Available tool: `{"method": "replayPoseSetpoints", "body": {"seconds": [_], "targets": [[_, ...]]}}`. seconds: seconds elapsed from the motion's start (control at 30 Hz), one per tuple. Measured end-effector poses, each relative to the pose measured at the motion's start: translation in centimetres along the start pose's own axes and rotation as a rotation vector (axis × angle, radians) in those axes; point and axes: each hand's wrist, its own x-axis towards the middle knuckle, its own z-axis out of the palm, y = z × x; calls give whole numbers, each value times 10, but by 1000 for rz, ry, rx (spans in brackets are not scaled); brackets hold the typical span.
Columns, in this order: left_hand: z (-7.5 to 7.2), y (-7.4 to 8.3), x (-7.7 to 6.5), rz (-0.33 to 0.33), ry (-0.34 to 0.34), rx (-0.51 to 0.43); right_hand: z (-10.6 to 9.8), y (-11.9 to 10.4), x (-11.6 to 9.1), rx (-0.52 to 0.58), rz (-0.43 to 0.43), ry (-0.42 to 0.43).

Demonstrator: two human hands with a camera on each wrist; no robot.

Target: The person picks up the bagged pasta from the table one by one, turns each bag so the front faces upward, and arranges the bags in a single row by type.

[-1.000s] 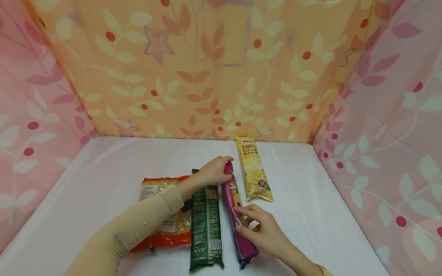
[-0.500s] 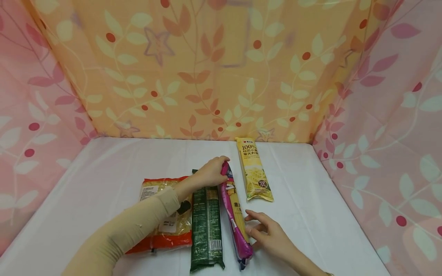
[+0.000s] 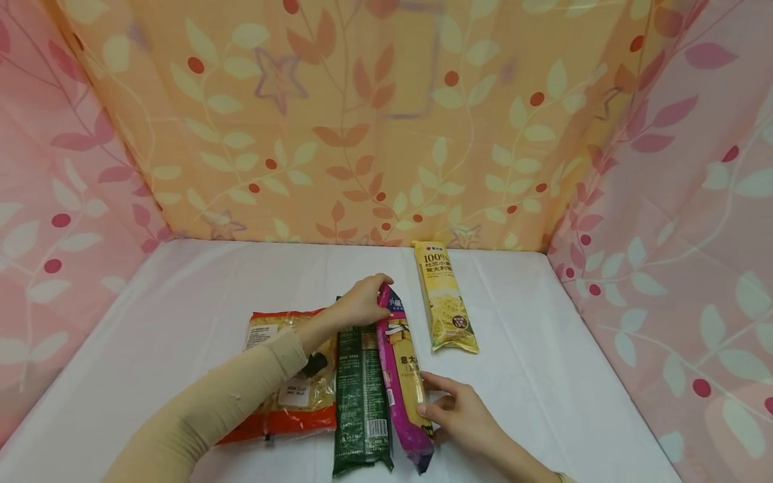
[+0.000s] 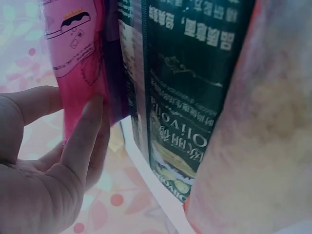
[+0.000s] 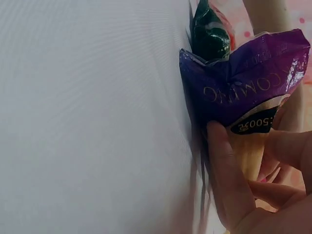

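Observation:
A pink and purple spaghetti packet (image 3: pixel 401 376) with a clear window of yellow strands lies at a slant in the head view, its printed face tipped up. My left hand (image 3: pixel 361 305) pinches its far end; in the left wrist view the thumb and fingers lie on either side of the pink wrapper (image 4: pixel 78 92). Near the close end, my right hand (image 3: pixel 465 410) holds the right edge, thumb on the window. The right wrist view shows its fingers around the purple end (image 5: pixel 239 87). A dark green spaghetti packet (image 3: pixel 361 402) lies alongside on the left, partly under my left wrist.
Left of the green packet lies a red-edged clear pasta bag (image 3: pixel 302 421), partly covered by my left sleeve (image 3: pixel 211 396). A yellow spaghetti packet (image 3: pixel 445 298) lies farther back on the right. Patterned curtains (image 3: pixel 362 134) enclose the white table (image 3: pixel 199 282) on three sides.
The pink packet has moved left against the green one and turned its windowed face upward. My left hand moved slightly left with it; my right hand briefly came off and touches its edge again.

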Motion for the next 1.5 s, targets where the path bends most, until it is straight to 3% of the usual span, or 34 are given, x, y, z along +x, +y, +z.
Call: {"method": "replayPoseSetpoints", "body": {"seconds": [0.17, 0.5, 0.8, 0.93, 1.23, 1.5], "targets": [[3, 0, 2, 4, 10, -47, -1, -3, -2, -41, -62, 42], [14, -4, 16, 56, 4, -138, -17, -12, -12, -266, -45, 176], [14, -8, 29, 142, -34, 85, -15, -7, -9, -360, -94, 205], [13, -12, 29, 138, -37, 116, -13, -4, -8, -407, -104, 212], [8, -24, 27, 88, -56, 21, -15, 1, -15, -253, -42, 97], [6, -26, 27, 52, -82, 25, -15, 1, -12, -252, -59, 60]]}}
